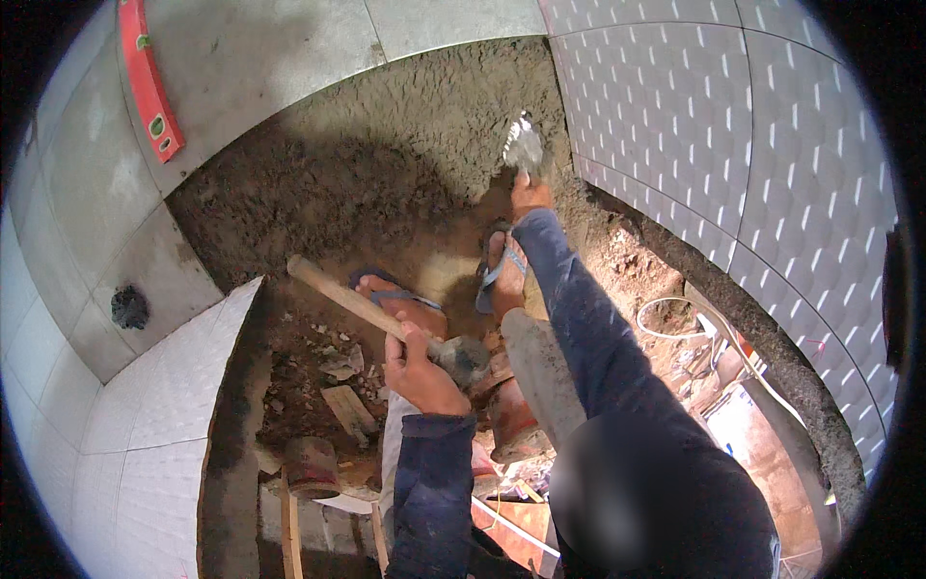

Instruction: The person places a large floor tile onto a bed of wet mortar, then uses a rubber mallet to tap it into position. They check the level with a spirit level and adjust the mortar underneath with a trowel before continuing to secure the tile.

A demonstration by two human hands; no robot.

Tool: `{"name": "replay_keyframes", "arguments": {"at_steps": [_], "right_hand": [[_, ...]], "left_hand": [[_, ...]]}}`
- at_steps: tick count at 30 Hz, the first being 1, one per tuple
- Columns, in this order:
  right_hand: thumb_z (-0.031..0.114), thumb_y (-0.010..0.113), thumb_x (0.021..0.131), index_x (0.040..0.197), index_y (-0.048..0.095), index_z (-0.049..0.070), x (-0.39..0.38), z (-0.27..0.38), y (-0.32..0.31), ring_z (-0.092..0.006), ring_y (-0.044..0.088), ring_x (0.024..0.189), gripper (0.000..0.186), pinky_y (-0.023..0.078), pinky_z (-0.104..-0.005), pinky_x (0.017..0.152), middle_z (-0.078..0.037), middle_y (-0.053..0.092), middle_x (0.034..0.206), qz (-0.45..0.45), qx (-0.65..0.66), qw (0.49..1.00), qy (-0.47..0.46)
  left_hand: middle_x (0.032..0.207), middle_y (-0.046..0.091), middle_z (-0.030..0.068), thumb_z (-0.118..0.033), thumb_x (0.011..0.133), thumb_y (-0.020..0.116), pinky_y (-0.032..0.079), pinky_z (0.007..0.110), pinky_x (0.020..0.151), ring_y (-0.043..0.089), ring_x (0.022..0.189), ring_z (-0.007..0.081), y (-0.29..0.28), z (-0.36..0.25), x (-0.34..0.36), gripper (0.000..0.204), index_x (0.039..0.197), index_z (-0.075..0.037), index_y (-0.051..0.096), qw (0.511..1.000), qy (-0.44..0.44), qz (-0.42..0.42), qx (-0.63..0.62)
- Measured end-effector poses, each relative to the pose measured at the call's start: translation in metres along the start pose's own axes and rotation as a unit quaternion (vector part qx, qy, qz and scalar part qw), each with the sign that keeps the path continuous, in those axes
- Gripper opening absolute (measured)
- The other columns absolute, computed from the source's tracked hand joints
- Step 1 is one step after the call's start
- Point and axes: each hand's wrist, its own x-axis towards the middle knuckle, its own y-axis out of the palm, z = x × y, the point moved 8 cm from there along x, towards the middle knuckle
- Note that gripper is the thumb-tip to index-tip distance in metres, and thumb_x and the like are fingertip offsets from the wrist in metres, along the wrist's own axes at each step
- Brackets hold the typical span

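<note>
My left hand (427,379) is closed round the wooden handle of a mallet (338,292), close to its dark rounded head. The handle's free end points up and left over the ground. With my right arm stretched forward, my right hand (531,196) grips a trowel (523,147). Its shiny metal blade lies on or just over the wet mortar bed (405,106), near the right wall; whether it touches cannot be told. My feet in flip-flops (503,273) stand at the near edge of the mortar.
Grey floor tiles (260,58) border the mortar at the far side and left, bearing a red spirit level (149,92) and a dark lump (130,307). White patterned tiles (666,106) cover the right wall. Rubble, a bucket (313,463) and a loose cable (675,301) lie nearer me.
</note>
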Motion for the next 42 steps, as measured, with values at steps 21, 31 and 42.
{"name": "replay_keyframes", "arguments": {"at_steps": [21,31,42], "right_hand": [[0.062,0.046,0.096,0.110,0.063,-0.002,0.009,-0.081,-0.042,-0.0444,0.064,0.098,0.068,0.051,-0.0515,0.084,-0.027,0.065,0.106,0.058,-0.059,0.996,0.016],[0.051,0.052,0.098,0.086,0.063,0.010,-0.118,0.026,0.070,-0.0292,0.059,0.056,0.043,0.046,-0.0484,0.052,-0.010,0.055,0.063,0.281,0.296,0.883,0.231],[0.041,0.051,0.098,0.105,0.066,0.003,-0.117,0.073,0.113,-0.0446,0.064,0.094,0.041,0.050,-0.0532,0.083,-0.024,0.068,0.096,0.255,-0.002,0.942,-0.218]], "left_hand": [[0.101,0.062,0.0035,-0.016,0.097,0.060,0.045,0.029,0.078,0.054,0.086,0.0127,0.009,0.031,-0.006,0.033,0.123,0.005,0.065,0.999,-0.012,0.035,0.037],[0.092,0.060,0.0001,-0.020,0.099,0.059,0.044,0.026,0.071,0.053,0.079,0.0106,0.009,0.026,0.002,0.031,0.119,0.002,0.065,1.000,-0.009,0.027,-0.007],[0.094,0.061,0.0005,-0.016,0.098,0.061,0.046,0.025,0.069,0.055,0.079,0.0090,0.001,0.018,0.002,0.032,0.121,0.005,0.064,0.994,-0.041,-0.020,-0.103]]}}
